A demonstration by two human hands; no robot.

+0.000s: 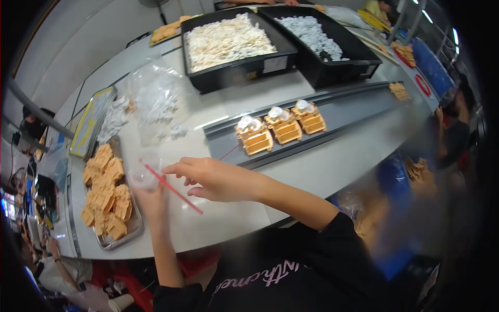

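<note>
My left hand (150,200), blurred by motion, is raised beside the tray of tan parts, with a whitish translucent shape (143,180) at its fingertips. A thin red stick (182,196) slants between my hands; which hand bears it, if either, I cannot tell. My right hand (215,179) reaches leftward, index finger stretched and the other fingers loosely bent. On the grey rail-like track (358,106) stand three tan moulded frames (287,130) in a row, each with a white piece (279,113) on its upper end. The metal tray (136,229) holds a heap of tan moulded parts (106,192).
Two black bins stand at the back: one (236,74) with cream-white pieces, one (338,70) with bluish-white pieces. A clear plastic bag (156,86) and loose white pieces lie left of them. Stacked yellow-marked trays (93,122) sit at left. Other people work around the table.
</note>
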